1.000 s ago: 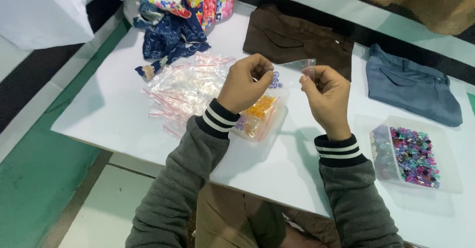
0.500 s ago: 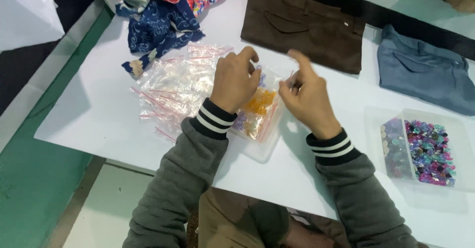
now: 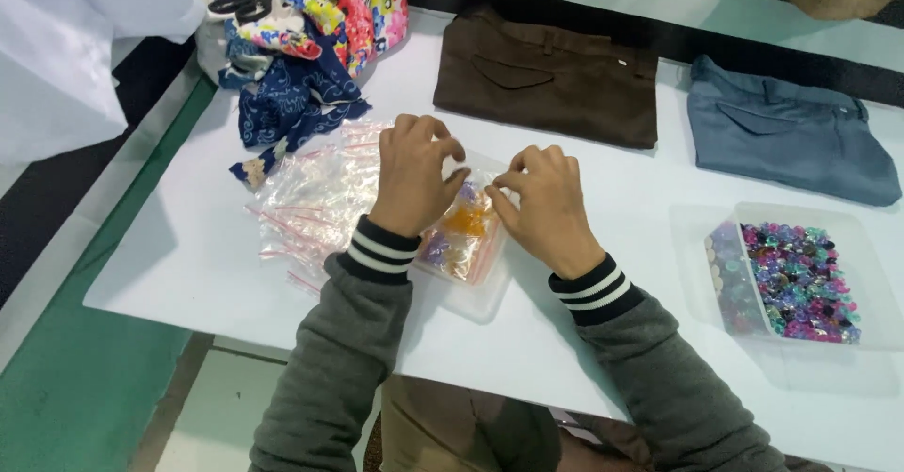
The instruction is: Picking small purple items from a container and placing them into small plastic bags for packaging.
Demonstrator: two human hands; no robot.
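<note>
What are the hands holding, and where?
Both the left hand and right hand pinch a small clear bag of beads by its top edge.

Left hand (image 3: 411, 176): palm down, fingers curled inward, thumb and fingertips pinched together toward the right. Right hand (image 3: 546, 204): palm down, knuckles raised, fingertips bunched and pointing left, close to the left hand's tips. Both forearms in grey sleeves with striped dark cuffs, angled inward from below.
</note>
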